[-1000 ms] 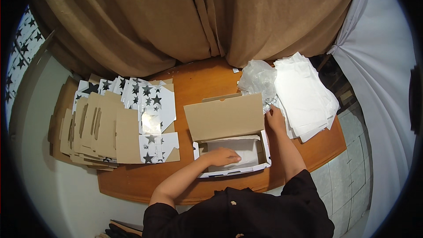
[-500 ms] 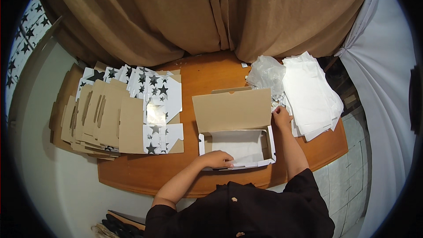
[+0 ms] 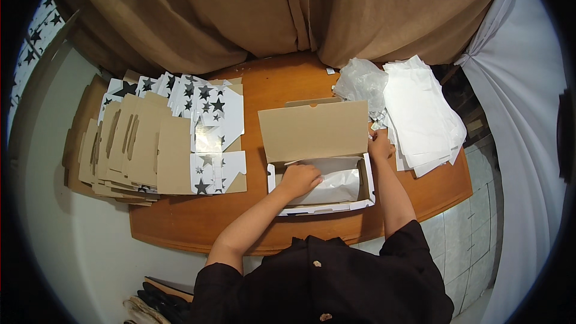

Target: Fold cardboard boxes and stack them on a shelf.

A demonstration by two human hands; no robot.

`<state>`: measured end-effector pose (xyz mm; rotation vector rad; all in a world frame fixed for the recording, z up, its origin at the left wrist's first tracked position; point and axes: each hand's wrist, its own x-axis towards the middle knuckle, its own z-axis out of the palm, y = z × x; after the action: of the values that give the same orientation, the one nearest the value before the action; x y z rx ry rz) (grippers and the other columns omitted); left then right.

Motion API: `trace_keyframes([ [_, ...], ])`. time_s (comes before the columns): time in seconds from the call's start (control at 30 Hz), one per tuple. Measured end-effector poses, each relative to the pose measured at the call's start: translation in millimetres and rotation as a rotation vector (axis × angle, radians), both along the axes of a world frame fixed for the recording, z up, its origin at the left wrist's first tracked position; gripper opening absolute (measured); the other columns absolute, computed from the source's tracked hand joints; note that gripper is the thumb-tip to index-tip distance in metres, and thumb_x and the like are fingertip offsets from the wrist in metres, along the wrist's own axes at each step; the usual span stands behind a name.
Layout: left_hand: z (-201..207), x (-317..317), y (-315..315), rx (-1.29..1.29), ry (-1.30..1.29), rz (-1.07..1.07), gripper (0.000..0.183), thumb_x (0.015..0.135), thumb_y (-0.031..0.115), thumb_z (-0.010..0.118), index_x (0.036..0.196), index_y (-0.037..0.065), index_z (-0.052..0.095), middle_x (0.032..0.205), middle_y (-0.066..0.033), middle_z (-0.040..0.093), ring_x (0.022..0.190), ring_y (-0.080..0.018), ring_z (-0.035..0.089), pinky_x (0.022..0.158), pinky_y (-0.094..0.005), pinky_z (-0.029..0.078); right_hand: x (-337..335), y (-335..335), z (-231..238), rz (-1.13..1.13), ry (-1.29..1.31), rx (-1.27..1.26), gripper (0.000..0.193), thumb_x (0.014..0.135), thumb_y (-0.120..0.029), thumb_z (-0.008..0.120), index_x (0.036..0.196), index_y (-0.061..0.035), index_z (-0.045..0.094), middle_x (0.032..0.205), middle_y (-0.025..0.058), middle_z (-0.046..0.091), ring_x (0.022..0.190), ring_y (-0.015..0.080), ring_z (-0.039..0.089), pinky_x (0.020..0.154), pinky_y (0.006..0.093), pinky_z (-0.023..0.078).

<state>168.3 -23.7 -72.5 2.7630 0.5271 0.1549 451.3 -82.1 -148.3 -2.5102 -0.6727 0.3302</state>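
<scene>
A cardboard box [image 3: 320,209], white outside and brown inside, stands with its brown lid [image 3: 313,132] raised at the back. White paper [image 3: 341,185] lines it and bulges up from the bottom. Inside its left part is my left hand [image 3: 302,180], fingers bent and closed at the paper's edge. Just past the box's right side, my right hand [image 3: 380,145] has its fingers pinched at a small pile of little pale pieces [image 3: 377,121]. What it holds is too small to make out.
Flat star-patterned cardboard boxes [image 3: 174,156] lie stacked at the left of the wooden table [image 3: 276,84]. A clear plastic bag [image 3: 362,84] sits at the back right, beside a pile of white paper sheets [image 3: 423,114]. Brown curtains [image 3: 240,12] hang behind.
My left hand has moved from the box's front edge into the box, and the paper inside has shifted and bunched up. My right hand stays by the small pieces. The whole view has shifted slightly.
</scene>
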Motion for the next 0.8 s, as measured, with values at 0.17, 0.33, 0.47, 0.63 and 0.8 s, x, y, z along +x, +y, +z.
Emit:
trace_keyframes([
  [0.17, -13, -3, -6, 0.199, -0.054, -0.004, 0.015, 0.079, 0.025, 0.061, 0.087, 0.012, 0.06, 0.08, -0.0046, 0.058, 0.076, -0.0224, 0.057, 0.067, -0.0365, 0.041, 8, -5, -20, 0.003, 0.053, 0.15, 0.023, 0.071, -0.023, 0.072, 0.09, -0.0134, 0.063, 0.084, 0.0017, 0.065, 0.082, 0.02, 0.061, 0.086, 0.0416, 0.028],
  [0.33, 7, -3, -13, 0.198, -0.197, -0.029, 0.032, 0.075, 0.023, 0.066, 0.104, 0.013, 0.057, 0.095, -0.0056, 0.055, 0.088, -0.0215, 0.054, 0.072, -0.0347, 0.039, 8, -22, -19, 0.006, 0.24, 0.496, 0.02, 0.076, -0.012, 0.069, 0.093, -0.0062, 0.061, 0.078, 0.0028, 0.064, 0.072, 0.0138, 0.059, 0.079, 0.0319, 0.036],
  [0.47, 34, -13, -14, 0.348, -0.416, 0.114, 0.042, 0.074, 0.022, 0.069, 0.113, 0.014, 0.055, 0.109, -0.007, 0.052, 0.102, -0.0221, 0.049, 0.085, -0.0421, 0.034, -9, -44, 21, 0.047, 0.338, 0.657, 0.019, 0.081, -0.006, 0.064, 0.097, 0.0031, 0.059, 0.078, 0.0055, 0.063, 0.073, 0.0094, 0.056, 0.063, 0.0226, 0.045],
  [0.63, 40, -14, 3, 0.249, -0.369, 0.319, 0.036, 0.074, 0.019, 0.069, 0.108, 0.016, 0.058, 0.107, -0.0035, 0.055, 0.1, -0.0204, 0.051, 0.091, -0.0516, 0.028, -53, -74, 68, 0.018, 0.333, 0.878, 0.015, 0.083, -0.009, 0.061, 0.093, 0.0021, 0.059, 0.082, 0.0062, 0.062, 0.076, 0.0111, 0.056, 0.066, 0.0237, 0.045],
  [0.8, 20, -37, 10, 0.258, -0.235, 0.002, 0.011, 0.075, 0.012, 0.064, 0.085, 0.014, 0.062, 0.088, 0.0, 0.06, 0.088, -0.0177, 0.056, 0.09, -0.0531, 0.033, -116, -94, 112, 0.341, 0.085, 0.675, 0.011, 0.078, -0.017, 0.065, 0.087, -0.011, 0.062, 0.091, 0.0023, 0.06, 0.09, 0.0192, 0.052, 0.089, 0.0374, 0.029],
])
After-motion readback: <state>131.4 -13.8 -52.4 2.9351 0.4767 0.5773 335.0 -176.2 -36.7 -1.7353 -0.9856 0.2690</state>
